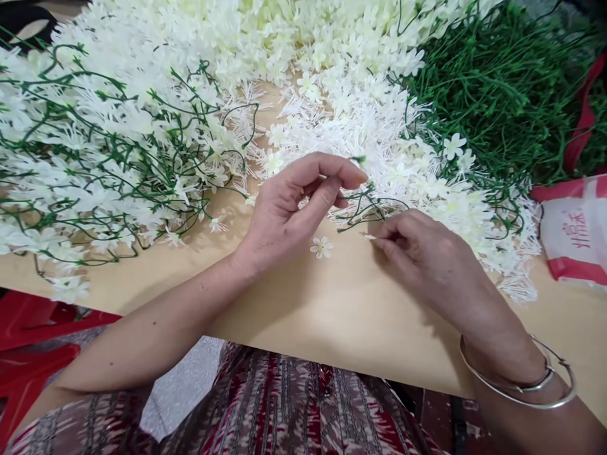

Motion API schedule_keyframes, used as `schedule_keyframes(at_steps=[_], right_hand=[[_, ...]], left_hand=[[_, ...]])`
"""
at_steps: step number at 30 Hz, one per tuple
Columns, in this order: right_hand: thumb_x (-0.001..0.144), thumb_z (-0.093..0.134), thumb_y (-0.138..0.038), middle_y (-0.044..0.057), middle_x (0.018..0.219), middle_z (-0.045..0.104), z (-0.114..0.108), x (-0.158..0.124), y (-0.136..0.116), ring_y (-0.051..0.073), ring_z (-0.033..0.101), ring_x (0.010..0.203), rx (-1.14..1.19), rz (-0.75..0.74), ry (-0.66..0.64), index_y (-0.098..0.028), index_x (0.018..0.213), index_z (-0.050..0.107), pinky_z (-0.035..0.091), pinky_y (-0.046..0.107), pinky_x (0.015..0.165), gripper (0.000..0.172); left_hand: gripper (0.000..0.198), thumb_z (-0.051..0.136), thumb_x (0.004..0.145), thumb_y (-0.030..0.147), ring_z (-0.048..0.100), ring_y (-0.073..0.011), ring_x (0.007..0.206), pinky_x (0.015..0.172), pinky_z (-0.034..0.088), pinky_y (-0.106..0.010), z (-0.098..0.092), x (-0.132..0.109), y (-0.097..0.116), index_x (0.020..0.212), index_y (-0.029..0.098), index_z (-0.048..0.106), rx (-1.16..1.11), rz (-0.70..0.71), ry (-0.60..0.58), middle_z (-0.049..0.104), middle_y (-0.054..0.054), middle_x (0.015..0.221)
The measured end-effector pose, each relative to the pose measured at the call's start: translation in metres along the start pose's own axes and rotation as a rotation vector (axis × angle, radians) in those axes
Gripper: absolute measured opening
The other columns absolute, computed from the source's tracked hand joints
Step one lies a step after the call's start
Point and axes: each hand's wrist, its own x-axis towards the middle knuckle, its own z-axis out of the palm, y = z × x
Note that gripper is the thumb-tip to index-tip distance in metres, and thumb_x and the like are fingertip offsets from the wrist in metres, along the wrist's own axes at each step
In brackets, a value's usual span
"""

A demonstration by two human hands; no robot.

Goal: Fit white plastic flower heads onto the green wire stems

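Observation:
My left hand (303, 202) is over the table, its thumb and fingers closed around a green plastic stem (355, 218) whose branches stick out to the right. My right hand (422, 259), with bangles at the wrist, pinches a small white piece (370, 237) between thumb and forefinger, just right of the stem's lower tips. One loose white flower (321, 247) lies on the tabletop between the hands. Behind them spreads a heap of white petals and stamen pieces (341, 120).
White flowers on green stems (118, 145) are piled at the left. A heap of bare green stems (493, 88) fills the back right, with a red and white packet (578, 230) before it. The wooden table (303, 316) ends near my body; a red stool (28, 322) stands lower left.

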Motion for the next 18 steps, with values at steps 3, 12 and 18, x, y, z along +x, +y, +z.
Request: schedule_keyframes(at_steps=[3, 12, 18], right_hand=[[0.096, 0.064, -0.024, 0.002, 0.083, 0.070, 0.001, 0.000, -0.007, 0.023, 0.064, 0.074, 0.068, 0.036, 0.127, -0.029, 0.086, 0.060, 0.046, 0.040, 0.069, 0.012], [0.096, 0.072, -0.026, 0.000, 0.086, 0.077, 0.010, -0.003, -0.005, 0.020, 0.070, 0.077, 0.224, 0.059, 0.219, -0.027, 0.089, 0.070, 0.054, 0.038, 0.072, 0.008], [0.093, 0.076, -0.022, -0.001, 0.086, 0.077, 0.012, -0.004, 0.000, 0.018, 0.071, 0.076, 0.231, 0.038, 0.250, -0.027, 0.089, 0.074, 0.053, 0.035, 0.071, 0.007]], left_hand=[[0.020, 0.056, 0.105, 0.022, 0.070, -0.0153, 0.092, 0.089, 0.062, -0.031, -0.002, 0.000, 0.002, 0.108, 0.018, 0.075, 0.124, 0.064, 0.058, 0.077, -0.008, 0.108], [0.006, 0.084, 0.086, 0.025, 0.068, -0.0224, 0.097, 0.095, 0.054, -0.035, -0.045, 0.017, -0.002, 0.090, 0.025, 0.080, 0.500, 0.199, -0.622, 0.077, -0.003, 0.090], [0.014, 0.073, 0.095, 0.013, 0.069, -0.0197, 0.096, 0.089, 0.051, -0.031, -0.043, 0.016, 0.001, 0.087, 0.020, 0.081, 0.672, 0.203, -0.779, 0.079, -0.005, 0.093]])
